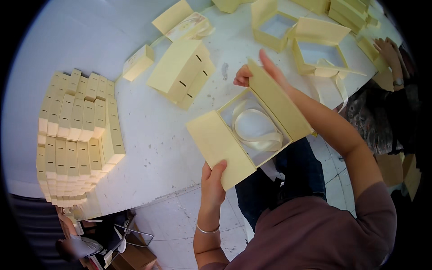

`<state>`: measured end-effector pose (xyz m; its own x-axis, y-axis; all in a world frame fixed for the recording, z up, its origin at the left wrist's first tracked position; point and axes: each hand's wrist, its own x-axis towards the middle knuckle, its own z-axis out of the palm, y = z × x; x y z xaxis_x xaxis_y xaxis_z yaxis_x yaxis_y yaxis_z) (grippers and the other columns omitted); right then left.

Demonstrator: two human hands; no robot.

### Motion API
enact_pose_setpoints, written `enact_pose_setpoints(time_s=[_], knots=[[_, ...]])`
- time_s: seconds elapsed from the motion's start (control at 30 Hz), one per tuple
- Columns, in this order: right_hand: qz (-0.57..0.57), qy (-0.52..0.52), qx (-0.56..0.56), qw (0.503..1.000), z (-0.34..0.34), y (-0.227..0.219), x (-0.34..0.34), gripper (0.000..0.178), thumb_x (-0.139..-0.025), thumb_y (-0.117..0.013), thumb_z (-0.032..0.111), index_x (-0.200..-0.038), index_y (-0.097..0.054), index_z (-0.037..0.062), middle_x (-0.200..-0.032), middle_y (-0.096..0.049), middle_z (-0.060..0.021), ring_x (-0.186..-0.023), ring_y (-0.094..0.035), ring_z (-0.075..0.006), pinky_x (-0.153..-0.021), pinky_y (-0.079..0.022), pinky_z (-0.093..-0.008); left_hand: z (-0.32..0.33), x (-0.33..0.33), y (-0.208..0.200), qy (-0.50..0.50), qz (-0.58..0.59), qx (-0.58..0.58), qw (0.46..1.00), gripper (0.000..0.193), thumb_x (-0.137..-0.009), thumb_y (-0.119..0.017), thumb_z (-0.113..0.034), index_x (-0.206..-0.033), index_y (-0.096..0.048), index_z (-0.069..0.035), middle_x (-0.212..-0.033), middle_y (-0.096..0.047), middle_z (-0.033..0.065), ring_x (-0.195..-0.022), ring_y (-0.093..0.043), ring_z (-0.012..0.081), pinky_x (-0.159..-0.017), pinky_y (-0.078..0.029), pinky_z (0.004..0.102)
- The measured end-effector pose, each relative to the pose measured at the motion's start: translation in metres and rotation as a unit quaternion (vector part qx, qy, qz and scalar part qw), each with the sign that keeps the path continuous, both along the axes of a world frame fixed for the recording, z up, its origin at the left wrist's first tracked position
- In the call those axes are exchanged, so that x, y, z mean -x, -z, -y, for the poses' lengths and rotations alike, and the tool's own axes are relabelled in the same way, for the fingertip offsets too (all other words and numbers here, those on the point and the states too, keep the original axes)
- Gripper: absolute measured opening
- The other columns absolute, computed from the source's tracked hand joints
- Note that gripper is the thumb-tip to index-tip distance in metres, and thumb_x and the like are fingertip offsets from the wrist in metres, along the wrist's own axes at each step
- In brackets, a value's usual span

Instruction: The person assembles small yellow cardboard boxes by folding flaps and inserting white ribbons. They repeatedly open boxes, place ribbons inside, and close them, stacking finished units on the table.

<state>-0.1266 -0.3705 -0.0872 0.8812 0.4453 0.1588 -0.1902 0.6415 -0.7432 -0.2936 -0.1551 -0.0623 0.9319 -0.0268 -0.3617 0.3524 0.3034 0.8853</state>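
A pale yellow gift box [225,112] is tilted in front of me, its two flaps spread apart. Inside its white interior lies a coiled cream ribbon [265,142]. My left hand [214,180] pinches the near corner of the left flap [220,146], thumb on top. At the far end of the raised right flap [281,101] is my right hand [272,72]; its curled fingers show on the inner side and its thumb points up on the outer side. That flap hides part of the hand.
Stacked slotted cartons [76,121] stand at the table's left. A slotted box [182,72], a small box [138,63] and open boxes [315,51] with trailing ribbon sit farther back. Another person's hands [389,49] work at the right; someone else [85,243] is at the lower left.
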Motion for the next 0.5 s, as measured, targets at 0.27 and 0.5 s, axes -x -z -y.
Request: enact_pose_setpoints(time_s=[0.27, 0.5], knots=[[0.121, -0.035, 0.05, 0.991, 0.057, -0.005, -0.019, 0.038, -0.087, -0.044, 0.041, -0.076, -0.05, 0.0051, -0.085, -0.049, -0.009, -0.094, -0.048, -0.0258, -0.093, -0.036, -0.039, 0.001, 0.005, 0.008, -0.038, 0.019, 0.009, 0.999, 0.033, -0.084, -0.047, -0.006, -0.115, -0.047, 0.006, -0.108, -0.056, 0.0126, -0.096, -0.056, 0.0176, -0.082, -0.045, 0.0273], [0.599, 0.178, 0.719, 0.305, 0.067, -0.058, 0.012, 0.029, -0.078, -0.052, 0.009, -0.106, -0.056, 0.003, -0.116, -0.051, -0.0172, -0.111, -0.047, -0.0281, -0.089, -0.041, -0.0361, 0.031, 0.022, 0.017, -0.07, 0.049, 0.038, 0.996, 0.036, -0.087, -0.047, -0.006, -0.122, -0.041, 0.003, -0.111, -0.054, 0.0119, -0.098, -0.054, 0.017, -0.084, -0.044, 0.0279]])
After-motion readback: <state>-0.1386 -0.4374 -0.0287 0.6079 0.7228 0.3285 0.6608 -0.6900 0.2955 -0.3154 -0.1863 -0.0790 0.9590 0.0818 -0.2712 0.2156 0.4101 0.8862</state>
